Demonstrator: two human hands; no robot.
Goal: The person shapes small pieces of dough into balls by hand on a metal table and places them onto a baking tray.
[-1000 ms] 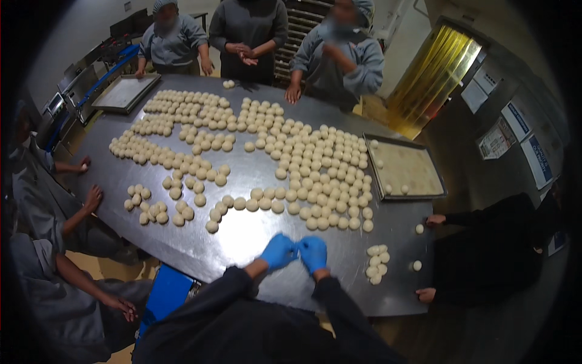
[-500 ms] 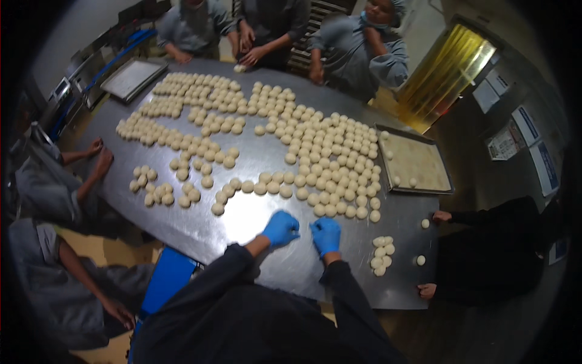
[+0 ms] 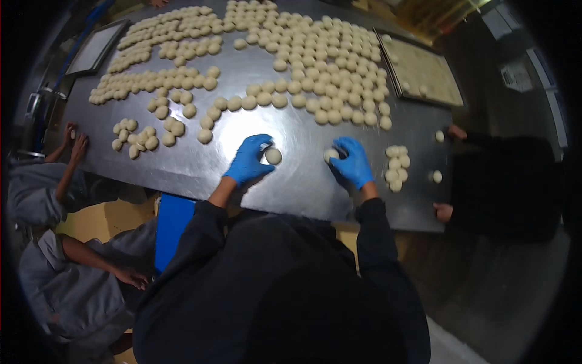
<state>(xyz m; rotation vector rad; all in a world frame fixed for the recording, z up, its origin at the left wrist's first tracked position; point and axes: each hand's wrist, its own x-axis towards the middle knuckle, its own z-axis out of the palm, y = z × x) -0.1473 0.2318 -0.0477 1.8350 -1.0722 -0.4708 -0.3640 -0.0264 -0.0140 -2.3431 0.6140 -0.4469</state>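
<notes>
On the near side of the shiny grey metal table (image 3: 303, 195), I see a blue-gloved left hand (image 3: 246, 161), fingers apart around a round cream dough ball (image 3: 273, 156); a blue-gloved right hand (image 3: 354, 165) curls at another dough ball (image 3: 330, 155), grip unclear. Massed pale balls (image 3: 339, 82) lie farther across.

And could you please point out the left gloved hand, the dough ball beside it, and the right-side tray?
Left gloved hand (image 3: 246, 161), head view, on its back.
Dough ball (image 3: 274, 156), head view, on its upper surface.
Right-side tray (image 3: 431, 73), head view, on its bare inner surface.
</notes>
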